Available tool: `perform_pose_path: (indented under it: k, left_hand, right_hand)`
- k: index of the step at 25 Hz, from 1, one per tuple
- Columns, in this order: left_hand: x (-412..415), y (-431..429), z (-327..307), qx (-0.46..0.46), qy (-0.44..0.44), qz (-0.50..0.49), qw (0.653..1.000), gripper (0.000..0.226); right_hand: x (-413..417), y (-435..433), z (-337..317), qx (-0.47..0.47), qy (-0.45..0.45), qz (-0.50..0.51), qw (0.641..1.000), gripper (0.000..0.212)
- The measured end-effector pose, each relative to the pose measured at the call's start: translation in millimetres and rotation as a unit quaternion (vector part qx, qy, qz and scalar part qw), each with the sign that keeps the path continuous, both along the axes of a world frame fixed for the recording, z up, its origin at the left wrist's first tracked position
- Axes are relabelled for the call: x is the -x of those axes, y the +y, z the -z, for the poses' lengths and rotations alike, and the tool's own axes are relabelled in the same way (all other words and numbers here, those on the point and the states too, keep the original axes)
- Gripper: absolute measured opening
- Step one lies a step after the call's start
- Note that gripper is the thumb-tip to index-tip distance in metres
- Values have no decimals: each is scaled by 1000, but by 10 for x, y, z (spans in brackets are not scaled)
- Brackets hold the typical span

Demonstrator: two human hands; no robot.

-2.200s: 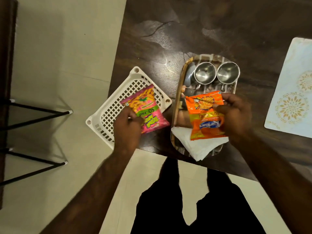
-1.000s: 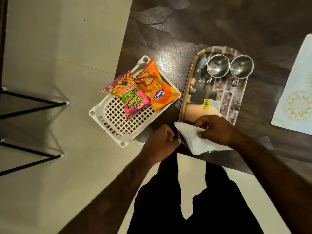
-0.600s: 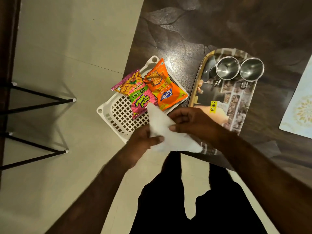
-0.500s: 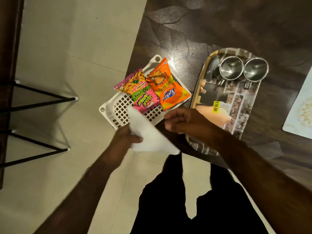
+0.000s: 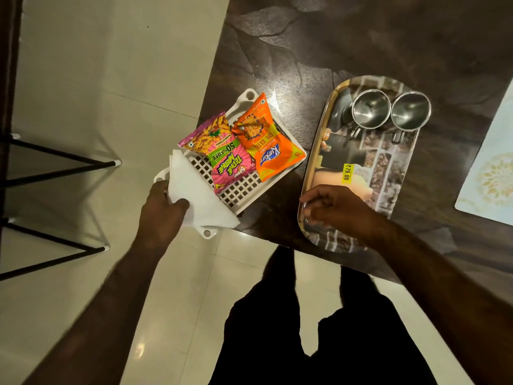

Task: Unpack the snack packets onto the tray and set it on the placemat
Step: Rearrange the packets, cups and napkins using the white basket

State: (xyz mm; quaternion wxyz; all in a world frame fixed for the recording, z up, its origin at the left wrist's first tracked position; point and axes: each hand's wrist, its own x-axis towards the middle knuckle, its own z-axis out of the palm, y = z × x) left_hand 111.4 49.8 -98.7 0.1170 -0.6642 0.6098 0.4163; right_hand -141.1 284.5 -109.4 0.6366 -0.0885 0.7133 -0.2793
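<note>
A pink snack packet [image 5: 222, 157] and an orange snack packet [image 5: 266, 143] lie side by side in the white lattice basket [image 5: 241, 190] at the table's left edge. My left hand [image 5: 162, 209] pinches a folded white napkin [image 5: 194, 195] over the basket's near corner. To the right sits the oval printed tray [image 5: 388, 173], carrying two steel cups [image 5: 370, 108] at its far end. My right hand [image 5: 338, 209] hovers over the tray's near left rim, fingers loosely curled, holding nothing. The pale placemat [image 5: 491, 173] lies at the right edge of view.
The dark wooden table [image 5: 361, 37] ends close to my legs; the basket overhangs its left corner. Light floor tiles lie beyond it, with black metal furniture legs [image 5: 61, 159] at far left. A yellow price sticker [image 5: 347, 172] is on the tray.
Both packets went from my hands into the basket. I lifted the napkin off the tray, passed it to my left hand and carried it left over the basket; my right hand let go.
</note>
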Motion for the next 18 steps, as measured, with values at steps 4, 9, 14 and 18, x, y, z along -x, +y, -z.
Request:
perform_pose_path:
  k: [4, 9, 14, 18]
  left_hand:
    - [178, 87, -158, 250, -118, 149, 950, 52]
    - [858, 512, -343, 188, 133, 214, 949, 37]
    - [2203, 923, -293, 98, 241, 390, 883, 65]
    - [2891, 868, -125, 100, 173, 489, 849, 95]
  right_hand:
    - [38, 83, -27, 7, 49, -15, 999, 28]
    - [342, 260, -210, 20, 149, 6, 989, 36]
    - [760, 536, -280, 7, 304, 180, 936, 13]
    - [1143, 546, -207, 37, 382, 171, 907, 65]
